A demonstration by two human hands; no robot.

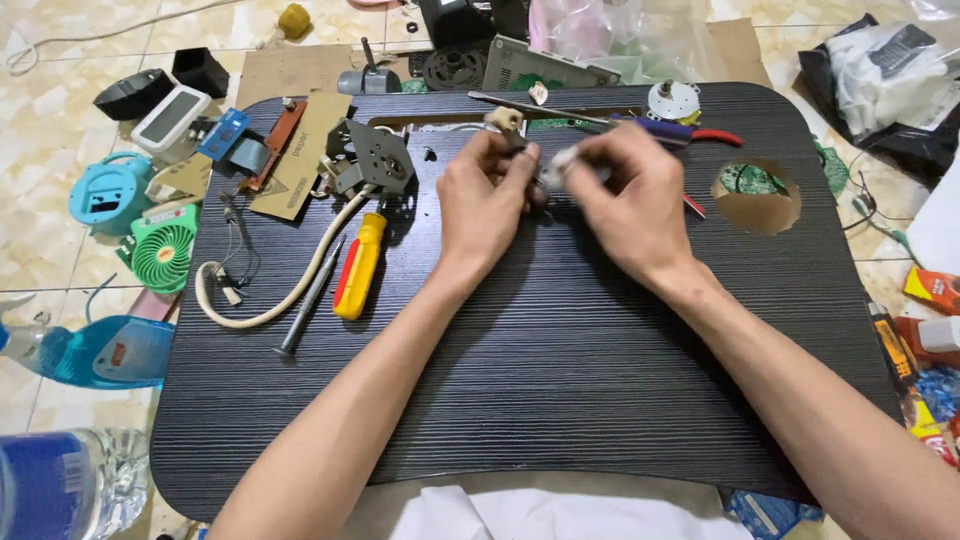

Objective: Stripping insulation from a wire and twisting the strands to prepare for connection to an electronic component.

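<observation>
My left hand [482, 195] and my right hand [625, 195] meet over the far middle of a black lap table [560, 340]. Between their fingertips they pinch a small dark part with a pale plastic piece [548, 176]; most of it is hidden by my fingers and blurred. A grey metal bracket [368, 158] with a cream cable [290, 290] lies left of my left hand. A yellow and red screwdriver [357, 265] rests below that bracket.
A thin metal screwdriver [307, 305] lies by the cable. Pliers with red handles [690, 133], a small round motor [672, 98] and a round cup hole [756, 195] are at the table's far right. A green fan [160, 250], a blue spray bottle [85, 350] and several electronic scraps litter the floor.
</observation>
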